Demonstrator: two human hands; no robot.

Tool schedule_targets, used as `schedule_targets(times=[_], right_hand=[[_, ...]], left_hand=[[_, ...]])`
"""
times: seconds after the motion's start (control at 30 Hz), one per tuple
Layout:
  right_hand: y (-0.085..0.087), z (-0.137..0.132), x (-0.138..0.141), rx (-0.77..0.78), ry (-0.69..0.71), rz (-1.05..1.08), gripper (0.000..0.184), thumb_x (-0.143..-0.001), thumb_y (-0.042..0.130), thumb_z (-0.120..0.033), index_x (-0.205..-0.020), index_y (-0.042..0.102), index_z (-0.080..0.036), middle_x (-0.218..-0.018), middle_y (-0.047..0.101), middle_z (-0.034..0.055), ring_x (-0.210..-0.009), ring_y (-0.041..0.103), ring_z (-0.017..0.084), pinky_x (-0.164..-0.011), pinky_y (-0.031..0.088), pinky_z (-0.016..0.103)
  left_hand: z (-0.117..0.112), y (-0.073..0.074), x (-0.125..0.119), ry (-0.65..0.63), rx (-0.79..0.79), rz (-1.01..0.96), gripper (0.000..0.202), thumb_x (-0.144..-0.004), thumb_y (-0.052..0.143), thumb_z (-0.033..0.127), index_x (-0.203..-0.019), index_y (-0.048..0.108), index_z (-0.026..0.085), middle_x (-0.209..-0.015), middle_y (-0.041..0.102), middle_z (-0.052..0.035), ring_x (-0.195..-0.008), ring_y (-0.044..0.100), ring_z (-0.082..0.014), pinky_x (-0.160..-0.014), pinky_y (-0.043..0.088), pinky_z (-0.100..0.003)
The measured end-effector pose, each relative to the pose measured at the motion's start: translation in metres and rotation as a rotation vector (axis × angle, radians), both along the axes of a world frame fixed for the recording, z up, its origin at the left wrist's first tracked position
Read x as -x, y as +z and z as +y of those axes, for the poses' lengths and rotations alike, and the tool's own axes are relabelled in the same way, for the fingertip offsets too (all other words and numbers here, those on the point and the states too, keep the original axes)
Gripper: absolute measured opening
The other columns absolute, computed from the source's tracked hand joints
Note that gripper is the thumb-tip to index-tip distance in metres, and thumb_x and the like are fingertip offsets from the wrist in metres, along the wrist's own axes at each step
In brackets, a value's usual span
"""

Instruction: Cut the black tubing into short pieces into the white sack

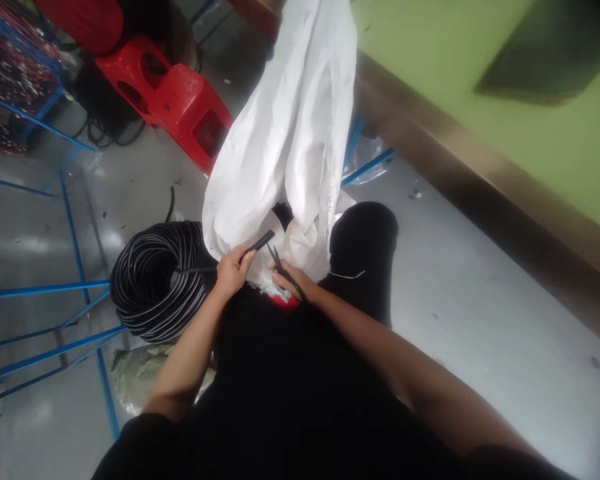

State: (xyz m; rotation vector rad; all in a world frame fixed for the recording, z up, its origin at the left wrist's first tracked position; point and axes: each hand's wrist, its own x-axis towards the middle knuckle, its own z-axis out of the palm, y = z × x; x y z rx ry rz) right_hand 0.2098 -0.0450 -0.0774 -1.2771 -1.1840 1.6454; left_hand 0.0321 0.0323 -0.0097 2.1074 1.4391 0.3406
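Observation:
My left hand (233, 272) is closed round a black cable (261, 241), whose free end points up and to the right. From the hand the cable trails left to a thick black coil (153, 283). Scissors with dark handles (291, 280) are in my right hand (300, 279), their blades slightly apart and close to the cable end without visibly touching it. Beneath both hands a white woven sack (260, 160) lies across my lap and stretches away from me.
Red plastic stools (185, 100) lie beyond the coil. Blue metal rods (45, 289) run along the left, near a clear plastic bag (140, 373). To the right stands a table with a green top (440, 60) and a brownish edge (460, 160), above the grey floor (460, 287).

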Motion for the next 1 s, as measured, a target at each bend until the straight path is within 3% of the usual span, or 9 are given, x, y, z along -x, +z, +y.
schedule_targets(times=[0.23, 0.43, 0.63, 0.73, 0.87, 1.0], right_hand=[[-0.002, 0.000, 0.001, -0.016, 0.040, -0.225, 0.029, -0.086, 0.054, -0.037, -0.110, 0.056, -0.022, -0.085, 0.066, 0.0009, -0.073, 0.061, 0.015, -0.072, 0.047, 0.028], [-0.003, -0.001, 0.006, 0.019, -0.013, -0.270, 0.026, -0.088, 0.050, -0.044, -0.078, 0.058, -0.021, -0.059, 0.058, -0.0003, -0.060, 0.057, 0.016, -0.060, 0.044, 0.026], [-0.007, 0.000, 0.006, 0.005, -0.074, -0.356, 0.036, -0.085, 0.049, -0.048, -0.062, 0.051, -0.020, -0.059, 0.057, -0.0006, -0.060, 0.055, 0.015, -0.059, 0.043, 0.025], [-0.005, 0.002, 0.004, 0.056, -0.107, -0.308, 0.038, -0.084, 0.050, -0.050, -0.061, 0.048, -0.020, -0.052, 0.052, -0.0026, -0.053, 0.053, 0.013, -0.052, 0.042, 0.023], [-0.001, 0.003, 0.002, 0.209, -0.100, -0.068, 0.036, -0.085, 0.049, -0.053, -0.071, 0.049, -0.020, -0.045, 0.048, -0.0051, -0.038, 0.048, 0.011, -0.040, 0.039, 0.022], [0.002, 0.004, 0.003, 0.178, -0.094, 0.080, 0.034, -0.082, 0.054, -0.052, -0.075, 0.050, -0.019, -0.046, 0.050, -0.0055, -0.037, 0.048, 0.010, -0.039, 0.040, 0.021]], left_hand=[[-0.009, -0.011, -0.006, -0.104, 0.075, 0.155, 0.030, -0.092, 0.046, 0.040, -0.102, 0.068, 0.021, -0.095, 0.070, -0.0054, -0.087, 0.064, -0.0195, -0.076, 0.048, -0.028], [-0.005, -0.016, -0.006, -0.128, 0.093, 0.210, 0.032, -0.092, 0.046, 0.042, -0.101, 0.069, 0.021, -0.093, 0.070, -0.0057, -0.085, 0.064, -0.0200, -0.071, 0.047, -0.028], [0.001, -0.020, -0.001, -0.134, 0.101, 0.207, 0.032, -0.093, 0.045, 0.042, -0.106, 0.069, 0.023, -0.095, 0.070, -0.0045, -0.086, 0.064, -0.0186, -0.071, 0.047, -0.027], [-0.001, -0.020, 0.002, -0.153, 0.107, 0.196, 0.033, -0.093, 0.045, 0.042, -0.106, 0.069, 0.023, -0.096, 0.070, -0.0044, -0.086, 0.064, -0.0185, -0.072, 0.047, -0.027], [-0.009, -0.021, 0.000, -0.199, 0.092, 0.187, 0.033, -0.093, 0.045, 0.042, -0.105, 0.068, 0.022, -0.096, 0.070, -0.0049, -0.087, 0.064, -0.0185, -0.074, 0.047, -0.027], [-0.021, -0.022, -0.002, -0.303, 0.097, 0.224, 0.032, -0.094, 0.044, 0.040, -0.105, 0.068, 0.022, -0.093, 0.069, -0.0055, -0.084, 0.064, -0.0183, -0.074, 0.047, -0.028]])
